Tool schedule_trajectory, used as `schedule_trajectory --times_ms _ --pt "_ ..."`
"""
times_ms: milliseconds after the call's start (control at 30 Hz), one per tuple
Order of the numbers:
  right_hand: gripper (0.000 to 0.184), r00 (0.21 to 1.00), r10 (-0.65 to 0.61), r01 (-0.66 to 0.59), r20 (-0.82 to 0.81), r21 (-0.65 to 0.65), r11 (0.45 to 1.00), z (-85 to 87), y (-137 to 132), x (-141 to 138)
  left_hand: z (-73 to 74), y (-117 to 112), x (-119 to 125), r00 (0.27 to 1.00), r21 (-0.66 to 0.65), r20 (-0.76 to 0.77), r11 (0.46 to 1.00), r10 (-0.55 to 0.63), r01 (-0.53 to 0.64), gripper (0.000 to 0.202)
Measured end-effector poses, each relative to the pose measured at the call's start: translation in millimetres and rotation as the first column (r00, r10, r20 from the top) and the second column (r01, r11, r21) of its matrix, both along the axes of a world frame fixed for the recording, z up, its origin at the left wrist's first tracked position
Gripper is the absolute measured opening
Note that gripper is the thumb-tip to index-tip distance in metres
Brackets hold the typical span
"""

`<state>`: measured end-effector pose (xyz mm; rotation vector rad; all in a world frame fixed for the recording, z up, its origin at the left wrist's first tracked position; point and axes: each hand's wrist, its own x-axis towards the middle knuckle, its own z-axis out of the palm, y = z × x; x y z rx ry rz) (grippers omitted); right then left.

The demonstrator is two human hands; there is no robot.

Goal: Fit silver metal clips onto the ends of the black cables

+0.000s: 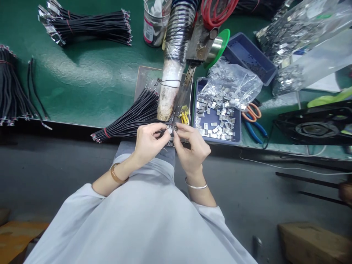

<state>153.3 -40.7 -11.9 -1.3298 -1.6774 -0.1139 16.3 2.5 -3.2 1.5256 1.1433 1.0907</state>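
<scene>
Fingertips of the left hand point(151, 141) and right hand point(191, 145) are pinched around a small shiny piece point(171, 129) at the bench edge, near the white-wrapped duct end point(169, 86); its details cannot be made out. Black wires point(134, 115) are bundled beside the left hand, and metal pieces point(221, 124) are held in a blue tray point(238, 126) on the right.

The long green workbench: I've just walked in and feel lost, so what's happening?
A person in a pale shirt has the left hand and right hand close together at the near edge of the green workbench, pinching a small shiny piece. Beside the left hand lies a red-banded bundle of thin black cables. Right of the hands, a rectangular blue plastic tray holds loose silvery metal parts.
</scene>
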Motion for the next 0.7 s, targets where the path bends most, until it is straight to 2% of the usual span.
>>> schedule_trajectory --times_ms 267,433,700 --pt "0.012 0.997 -0.003 -0.001 -0.072 -0.043 0.999 4.8 4 0 -0.1 0 2 0.999 0.031 0.004 0.998 0.049 -0.049 0.016" --pt "0.013 0.999 -0.003 0.000 -0.041 -0.064 0.998 11.6 3 -1 1.6 1 3 0.997 0.074 0.013 0.994 0.082 -0.083 0.013" --pt "0.013 0.998 0.037 -0.040 -0.042 -0.079 0.996 10.3 0 3 2.6 -1 1 1.000 0.028 -0.001 0.999 0.032 -0.032 0.015"
